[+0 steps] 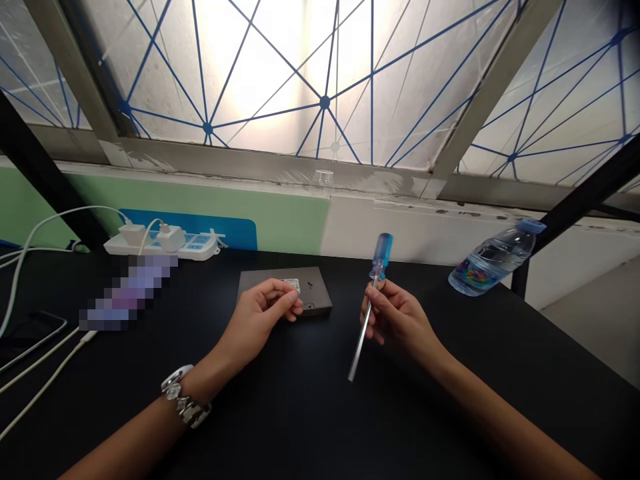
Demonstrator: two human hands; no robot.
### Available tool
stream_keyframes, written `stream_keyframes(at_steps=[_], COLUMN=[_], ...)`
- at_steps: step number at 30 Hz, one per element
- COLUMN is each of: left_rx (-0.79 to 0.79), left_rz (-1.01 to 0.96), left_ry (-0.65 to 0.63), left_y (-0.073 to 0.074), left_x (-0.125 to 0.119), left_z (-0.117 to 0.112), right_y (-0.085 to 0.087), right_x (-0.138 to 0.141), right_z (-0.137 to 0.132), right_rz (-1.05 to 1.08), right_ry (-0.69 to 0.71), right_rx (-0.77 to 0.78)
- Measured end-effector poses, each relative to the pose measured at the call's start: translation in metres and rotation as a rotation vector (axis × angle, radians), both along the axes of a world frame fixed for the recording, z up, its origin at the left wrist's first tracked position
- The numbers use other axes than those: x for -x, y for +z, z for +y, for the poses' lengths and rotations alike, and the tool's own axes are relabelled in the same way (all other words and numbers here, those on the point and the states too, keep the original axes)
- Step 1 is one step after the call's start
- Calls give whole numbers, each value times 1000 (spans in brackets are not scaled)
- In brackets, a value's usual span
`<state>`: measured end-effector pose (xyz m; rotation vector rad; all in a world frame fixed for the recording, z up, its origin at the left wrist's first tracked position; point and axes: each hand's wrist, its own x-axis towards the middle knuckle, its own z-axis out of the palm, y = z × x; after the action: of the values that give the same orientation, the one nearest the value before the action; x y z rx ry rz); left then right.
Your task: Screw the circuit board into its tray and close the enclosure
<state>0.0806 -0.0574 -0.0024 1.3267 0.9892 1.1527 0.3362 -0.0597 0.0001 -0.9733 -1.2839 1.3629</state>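
Note:
My right hand (400, 312) pinches a screwdriver (383, 252) by the shaft just below its clear blue handle. The handle points up, and the bare metal shaft slants down toward me, its tip above the black table. My left hand (263, 308) is closed, with thumb and index finger pressed together; whatever they may hold is too small or hidden to make out. Behind that hand lies a flat grey-brown box-like device (320, 288) with a white label and small dark holes on top. The hand covers its front left part.
A water bottle (495, 260) leans at the right against a black metal bar. At the left on the black table (320, 413) are a white power strip (200, 247) with plugged-in chargers, a phone (35, 340), a blurred-out item (130, 293) and white cables (45, 393).

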Motion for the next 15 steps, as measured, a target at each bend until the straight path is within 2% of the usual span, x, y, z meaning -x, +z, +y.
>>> stream_keyframes(at_steps=[6, 15], left_rx=[247, 330], left_rz=[-257, -359], left_ry=[60, 51], left_y=[-8, -10], left_x=[-3, -6], left_z=[2, -3], right_y=[-1, 2], right_x=[3, 6], right_z=[-3, -9], right_rz=[103, 129], right_ry=[-64, -85], right_rx=[-86, -139])
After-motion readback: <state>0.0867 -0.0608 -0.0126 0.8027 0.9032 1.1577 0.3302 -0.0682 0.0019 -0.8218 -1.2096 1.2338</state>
